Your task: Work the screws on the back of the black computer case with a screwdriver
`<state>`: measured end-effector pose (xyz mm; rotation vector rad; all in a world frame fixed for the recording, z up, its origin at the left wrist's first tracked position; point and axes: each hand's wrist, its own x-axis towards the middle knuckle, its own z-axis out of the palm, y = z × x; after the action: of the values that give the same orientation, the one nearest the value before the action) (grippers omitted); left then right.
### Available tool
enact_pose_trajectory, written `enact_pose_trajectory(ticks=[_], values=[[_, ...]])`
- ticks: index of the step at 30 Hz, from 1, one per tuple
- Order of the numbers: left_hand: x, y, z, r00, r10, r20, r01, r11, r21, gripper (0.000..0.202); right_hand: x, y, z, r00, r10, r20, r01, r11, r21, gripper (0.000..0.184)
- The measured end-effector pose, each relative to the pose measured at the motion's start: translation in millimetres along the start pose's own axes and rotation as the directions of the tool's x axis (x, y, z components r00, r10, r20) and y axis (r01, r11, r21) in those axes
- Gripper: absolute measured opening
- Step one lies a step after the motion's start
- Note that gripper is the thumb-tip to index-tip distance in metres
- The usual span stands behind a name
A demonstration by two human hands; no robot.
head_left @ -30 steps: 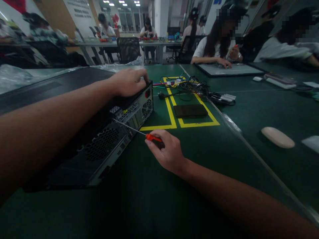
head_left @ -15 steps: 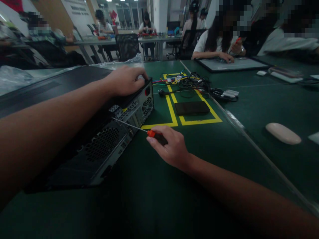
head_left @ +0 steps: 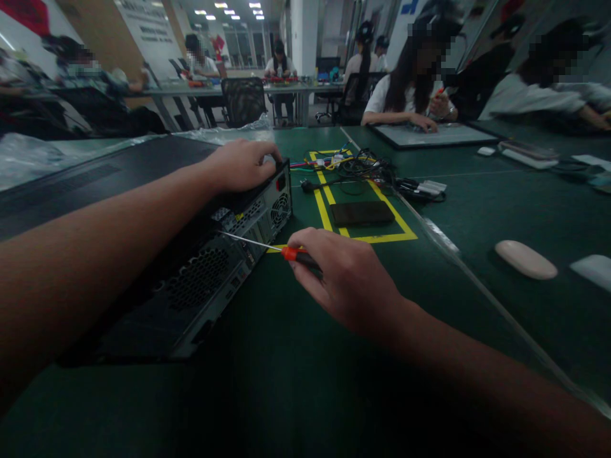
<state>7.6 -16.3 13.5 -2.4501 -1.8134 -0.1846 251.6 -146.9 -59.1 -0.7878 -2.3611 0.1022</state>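
Right hand (head_left: 346, 280): fingers closed around the dark handle of the screwdriver (head_left: 260, 242), thumb and forefinger pinching just behind its orange collar. Back of the hand faces up. The hand is low over the green table (head_left: 334, 388); whether the wrist touches it cannot be told.

Screwdriver: thin metal shaft runs left and slightly up from the hand, nearly level. Its tip meets the rear panel of the computer case (head_left: 191, 286), near the slotted strip beside the honeycomb vent. Whether the tip is seated in a screw head cannot be told: too dark and too small.

Left hand (head_left: 243, 165): palm down on the upper rear edge of the computer case, fingers curled over the corner and pressed against it. The forearm lies along the case's top side.

Computer case: black, lying on its side on the table, rear panel facing right. The round fan grille (head_left: 280, 210) sits at the far end, below the left hand.

Surroundings:
- Yellow tape (head_left: 325, 213) marks a rectangle on the table just beyond the right hand; a dark phone (head_left: 363, 213) lies flat inside it.
- A tangle of cables (head_left: 365, 166) lies behind the phone.
- A white mouse (head_left: 525, 259) lies well to the right.
- Crumpled clear plastic (head_left: 229, 131) lies behind the case.
- A co-worker (head_left: 405, 95) sits at the far side, one hand on a flat panel (head_left: 439, 135).
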Motion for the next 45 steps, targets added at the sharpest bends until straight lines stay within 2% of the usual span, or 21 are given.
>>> enact_pose_trajectory(ticks=[5, 11, 16, 20, 25, 34, 45], values=[[3.4, -5.2, 3.5, 1.0, 0.025, -0.015, -0.025, 1.0, -0.003, 0.057, 10.8, -0.9, -14.4, 0.997, -0.074, -0.031, 0.071, 0.994, -0.087, 0.013], [11.9, -11.4, 9.2, 0.999, 0.015, -0.031, -0.015, 1.0, 0.011, 0.06, 9.3, 1.0, -14.8, 0.994, -0.102, -0.047, 0.091, 0.978, -0.189, 0.015], [8.6, -8.1, 6.1, 1.0, 0.005, -0.022, -0.005, 1.0, -0.002, 0.06, 8.9, 0.0, -12.8, 0.992, -0.116, -0.042, 0.109, 0.985, -0.137, 0.01], [2.3, -3.4, 1.9, 1.0, -0.007, -0.002, 0.007, 1.0, -0.018, 0.058, 12.6, 1.9, -13.4, 0.99, -0.132, -0.041, 0.128, 0.988, -0.089, 0.02], [0.6, -2.5, 1.0, 1.0, -0.01, 0.009, 0.01, 1.0, -0.03, 0.057, 14.3, 3.1, -14.9, 0.988, -0.144, -0.051, 0.137, 0.982, -0.127, 0.013], [0.1, -0.7, -0.1, 1.0, -0.014, 0.012, 0.014, 0.998, -0.053, 0.058, 11.4, 0.7, -16.2, 0.99, -0.119, -0.081, 0.105, 0.983, -0.152, 0.016], [3.9, -4.4, 2.1, 1.0, -0.011, 0.001, 0.011, 1.0, -0.021, 0.058, 11.1, -4.5, -16.4, 0.993, -0.105, -0.048, 0.098, 0.986, -0.132, 0.009]])
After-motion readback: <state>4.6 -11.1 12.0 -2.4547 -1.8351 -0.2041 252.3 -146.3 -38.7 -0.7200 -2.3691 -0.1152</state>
